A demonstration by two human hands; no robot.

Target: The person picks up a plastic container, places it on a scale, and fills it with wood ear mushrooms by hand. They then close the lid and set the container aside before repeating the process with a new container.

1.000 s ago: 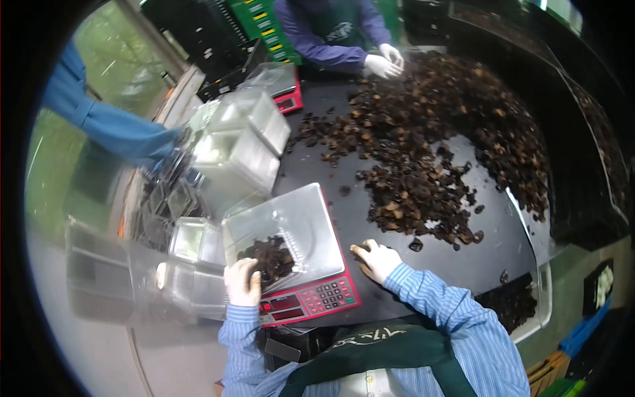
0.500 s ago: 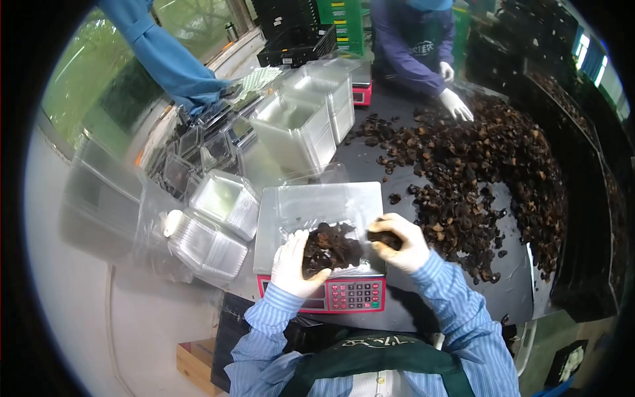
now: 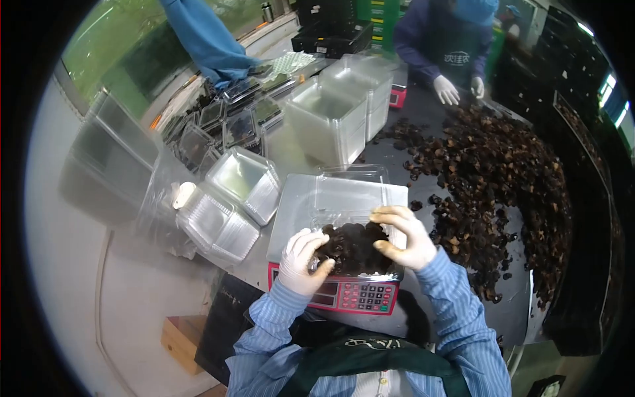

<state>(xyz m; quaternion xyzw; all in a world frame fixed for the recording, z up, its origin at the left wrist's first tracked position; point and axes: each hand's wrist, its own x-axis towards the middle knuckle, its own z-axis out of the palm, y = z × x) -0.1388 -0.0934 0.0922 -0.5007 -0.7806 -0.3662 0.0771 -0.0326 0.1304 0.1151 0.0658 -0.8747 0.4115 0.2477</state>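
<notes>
A clear plastic tray (image 3: 377, 268) filled with dark wood ear mushrooms (image 3: 354, 246) rests on the steel plate of a red electronic scale (image 3: 288, 221). At the tray's left side, my white-gloved left hand (image 3: 299, 264) is cupped against the mushrooms, its thumb apart from the fingers. My right hand (image 3: 409, 239), also gloved, curves over the right edge of the pile. Its thumb and fingers are spread, with nothing gripped between them. A clear lid part (image 3: 354, 173) extends from the tray over the scale's far edge.
Loose mushrooms (image 3: 489, 159) cover the right of the dark table. Stacked clear trays (image 3: 331, 109) stand beyond the scale, with more stacks (image 3: 218, 221) at left. Filled boxes (image 3: 238, 129) lie near the window. Across the table, a gloved co-worker (image 3: 446, 53) faces me.
The mushrooms in my right hand have been let go into the tray, and the pile is fuller. My right hand has opened over it. The co-worker's hands have drawn back from the heap.
</notes>
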